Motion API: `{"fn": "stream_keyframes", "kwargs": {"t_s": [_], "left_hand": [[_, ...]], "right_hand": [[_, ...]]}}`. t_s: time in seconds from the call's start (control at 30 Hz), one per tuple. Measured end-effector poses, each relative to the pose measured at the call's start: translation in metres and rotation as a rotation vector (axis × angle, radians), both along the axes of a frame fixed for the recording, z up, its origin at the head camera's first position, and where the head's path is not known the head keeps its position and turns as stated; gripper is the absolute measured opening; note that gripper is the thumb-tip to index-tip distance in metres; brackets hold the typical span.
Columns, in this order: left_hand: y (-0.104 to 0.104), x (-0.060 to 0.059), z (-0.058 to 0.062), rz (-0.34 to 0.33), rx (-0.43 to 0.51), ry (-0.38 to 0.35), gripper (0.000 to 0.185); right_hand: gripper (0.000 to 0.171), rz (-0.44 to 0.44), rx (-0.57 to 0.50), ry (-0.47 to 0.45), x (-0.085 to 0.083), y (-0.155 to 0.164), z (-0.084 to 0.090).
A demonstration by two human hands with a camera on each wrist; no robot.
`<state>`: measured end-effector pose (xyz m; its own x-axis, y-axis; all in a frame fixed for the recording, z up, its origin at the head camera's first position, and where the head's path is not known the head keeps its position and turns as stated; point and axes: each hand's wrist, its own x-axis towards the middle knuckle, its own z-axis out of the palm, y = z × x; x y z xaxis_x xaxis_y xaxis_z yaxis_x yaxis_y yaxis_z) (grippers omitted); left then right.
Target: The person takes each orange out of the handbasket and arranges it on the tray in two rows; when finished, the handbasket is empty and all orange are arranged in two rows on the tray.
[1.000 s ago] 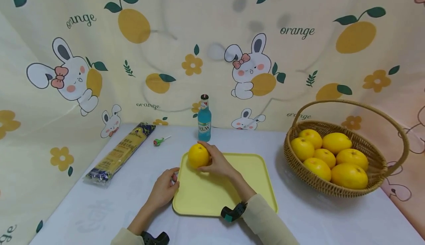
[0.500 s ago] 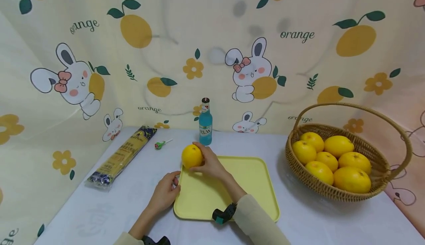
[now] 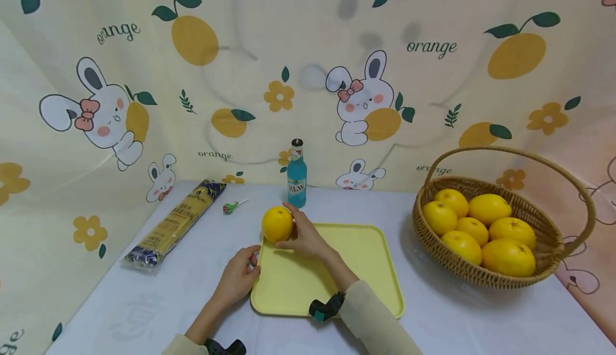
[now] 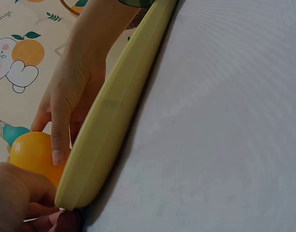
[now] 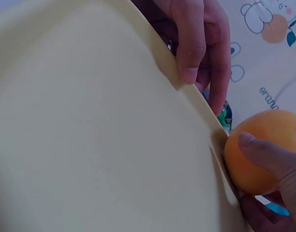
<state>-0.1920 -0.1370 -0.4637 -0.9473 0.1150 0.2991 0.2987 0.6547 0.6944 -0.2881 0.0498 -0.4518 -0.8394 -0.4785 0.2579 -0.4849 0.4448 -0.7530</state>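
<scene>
Near the counter's (image 3: 144, 312) left edge lies a long packet (image 3: 175, 221), slanting toward the back left corner, with a lollipop (image 3: 231, 206) just beside its far end. Toward the front, the left hand (image 3: 237, 276) grips the left rim of the tray (image 3: 346, 259): the thumb lies over the rim (the right wrist view shows it plainly) and the other fingers curl below it. At the tray's back left corner sits an orange (image 3: 277, 224), resting on or against the rim there; which of the two, the views do not settle. The right hand (image 3: 308, 236) holds that orange, fingers curled round its right side and thumb pressed against its near face. In the left wrist view the orange (image 4: 34, 154) shows just past the tray's rim (image 4: 114, 111), with the right hand's fingers (image 4: 58, 140) lying on it. Behind the orange, near the counter's back edge, stands a blue bottle (image 3: 296, 176), upright and apart from the tray. By the right edge sits a basket (image 3: 500, 280) with an arched handle, holding six more oranges (image 3: 486, 226) piled close together.
</scene>
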Motion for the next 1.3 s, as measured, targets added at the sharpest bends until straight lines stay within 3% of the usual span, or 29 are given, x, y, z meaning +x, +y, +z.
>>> {"fn": "stream_keyframes", "kwargs": {"t_s": [0.23, 0.63, 1.0, 1.13, 1.3], "left_hand": [[-0.001, -0.001, 0.0, 0.002, 0.001, 0.004, 0.04], [0.0, -0.001, -0.001, 0.0, -0.021, 0.005, 0.04], [0.0, -0.002, -0.001, -0.009, -0.016, -0.006, 0.041], [0.001, -0.002, 0.0, -0.004, -0.016, -0.017, 0.041], [0.001, -0.001, 0.001, 0.007, -0.017, -0.028, 0.041]], "right_hand": [[0.086, 0.013, -0.023, -0.043, -0.003, 0.001, -0.003], [0.084, 0.036, -0.066, -0.026, -0.002, 0.001, -0.004], [0.094, -0.029, -0.003, -0.05, 0.0, 0.004, -0.001], [0.088, -0.046, -0.03, -0.041, 0.0, 0.012, 0.008], [0.064, -0.054, -0.139, 0.024, 0.014, 0.03, 0.038]]}}
